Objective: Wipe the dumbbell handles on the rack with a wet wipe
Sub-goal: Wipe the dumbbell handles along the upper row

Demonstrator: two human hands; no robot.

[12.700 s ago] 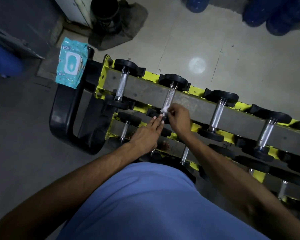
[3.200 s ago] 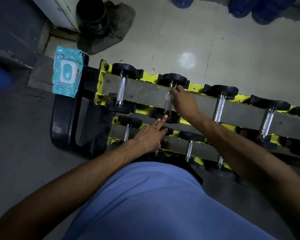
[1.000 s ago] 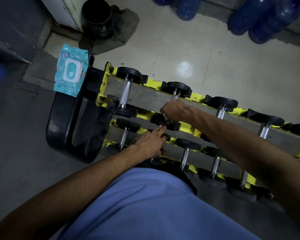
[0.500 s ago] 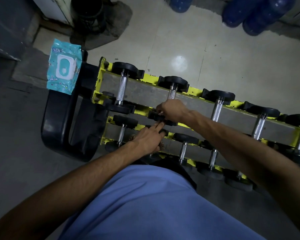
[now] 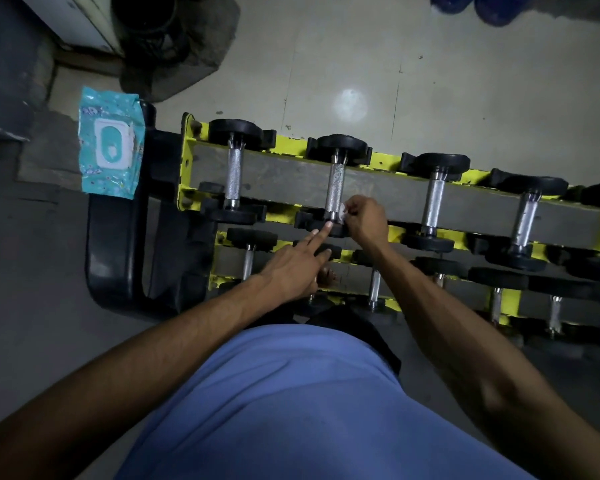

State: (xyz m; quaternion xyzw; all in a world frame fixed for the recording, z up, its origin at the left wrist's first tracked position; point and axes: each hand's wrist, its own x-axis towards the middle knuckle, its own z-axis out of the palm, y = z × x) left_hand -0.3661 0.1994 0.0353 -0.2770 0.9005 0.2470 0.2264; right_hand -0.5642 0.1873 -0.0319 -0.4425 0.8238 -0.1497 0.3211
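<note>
Right hand seemingly pinches wet wipe, left hand straight-fingered; pack lettering illegible.

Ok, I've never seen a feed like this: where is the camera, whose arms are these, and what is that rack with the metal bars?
There is no machine here. A person works with bare hands, and the single view comes from a camera worn on their head, looking down over their blue shirt. The yellow rack holds rows of dumbbells, which are black weights joined by metal handles. The right hand pinches a small white wet wipe against the near end of the second handle from the left on the top row. The left hand has straight fingers, and its index tip touches that dumbbell's near black weight. The teal pack of wipes lies on a black frame at the rack's left end.
</note>
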